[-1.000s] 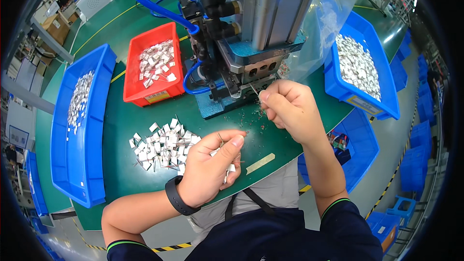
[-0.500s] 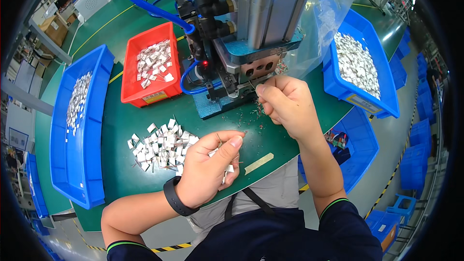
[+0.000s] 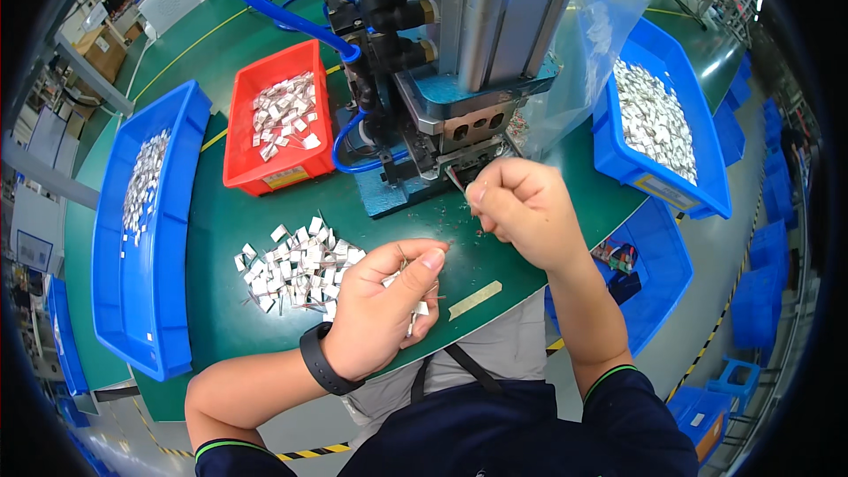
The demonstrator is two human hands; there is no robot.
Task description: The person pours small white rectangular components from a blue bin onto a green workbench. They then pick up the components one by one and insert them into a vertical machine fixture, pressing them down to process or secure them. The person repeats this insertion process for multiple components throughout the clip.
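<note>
White pieces point(image 3: 422, 307) sit in the curled left hand point(image 3: 375, 300); the right hand point(image 3: 523, 212) pinches a thin wire point(image 3: 455, 179) beside the metal machine point(image 3: 481, 126).

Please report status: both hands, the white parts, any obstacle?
Left hand holding white parts. Right hand pinching thin lead at machine. Small scraps on table beside machine.

Mach. point(image 3: 499, 26) shiny metal; bag point(image 3: 590, 57) prob. plast.
</note>
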